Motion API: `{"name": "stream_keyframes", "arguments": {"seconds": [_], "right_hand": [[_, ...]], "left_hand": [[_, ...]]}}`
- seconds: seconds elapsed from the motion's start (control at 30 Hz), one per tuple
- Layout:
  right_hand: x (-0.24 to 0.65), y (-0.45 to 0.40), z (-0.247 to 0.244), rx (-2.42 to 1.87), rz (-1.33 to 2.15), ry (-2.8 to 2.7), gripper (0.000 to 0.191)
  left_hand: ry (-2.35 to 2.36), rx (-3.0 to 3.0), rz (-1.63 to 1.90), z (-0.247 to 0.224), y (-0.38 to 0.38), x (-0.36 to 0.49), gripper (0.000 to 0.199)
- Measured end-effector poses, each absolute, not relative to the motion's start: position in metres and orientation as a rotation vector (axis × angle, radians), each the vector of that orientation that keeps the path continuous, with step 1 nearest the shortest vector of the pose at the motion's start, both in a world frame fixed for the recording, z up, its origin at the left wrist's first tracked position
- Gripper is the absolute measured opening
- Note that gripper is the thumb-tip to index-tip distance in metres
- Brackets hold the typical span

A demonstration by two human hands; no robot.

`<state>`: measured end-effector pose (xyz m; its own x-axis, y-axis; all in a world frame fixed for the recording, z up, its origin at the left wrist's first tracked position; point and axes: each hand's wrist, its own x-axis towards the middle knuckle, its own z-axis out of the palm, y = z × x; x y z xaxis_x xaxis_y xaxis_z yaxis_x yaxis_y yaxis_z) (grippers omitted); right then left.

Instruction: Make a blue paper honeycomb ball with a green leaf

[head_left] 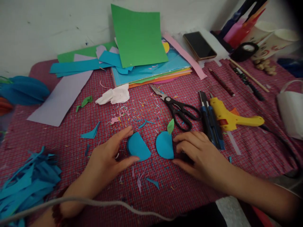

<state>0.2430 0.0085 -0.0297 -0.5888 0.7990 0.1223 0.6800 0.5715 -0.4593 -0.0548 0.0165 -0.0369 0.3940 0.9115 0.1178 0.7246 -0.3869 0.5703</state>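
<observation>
Two folded blue paper half-circles lie side by side on the cloth. My left hand [111, 151] curves around the left blue half-circle [138, 147], thumb at its lower edge and fingertips by its upper left; this piece looks layered. To the right is the other blue half-circle [164, 145], with a small green paper leaf [170, 126] at its top corner. Beside its straight edge rests my right hand [197, 151], fingers bent and thumb apart from them. Neither hand is closed round a piece.
Black-handled scissors [176, 106], a utility knife [210, 121] and a yellow glue gun [233, 116] lie right of centre. Blue paper strips [33, 183] heap at left. Behind are a green sheet [140, 39] and a phone [199, 45]. A grey cable [104, 202] crosses in front.
</observation>
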Motion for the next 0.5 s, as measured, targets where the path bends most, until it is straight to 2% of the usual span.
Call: {"name": "stream_keyframes", "arguments": {"seconds": [0.27,0.4,0.5], "right_hand": [[0.2421,0.0094,-0.0288,-1.206,0.483,-2.516,0.013],[0.2412,0.0092,-0.0287,-1.209,0.468,-2.51,0.012],[0.2411,0.0092,-0.0285,-1.215,0.458,-2.521,0.011]], "left_hand": [[1.278,2.578,0.497,-0.0342,0.0156,-0.0527,0.062],[1.173,2.579,0.394,-0.0322,0.0206,-0.0506,0.053],[1.155,2.507,0.38,-0.0314,0.0244,-0.05,0.055]]}}
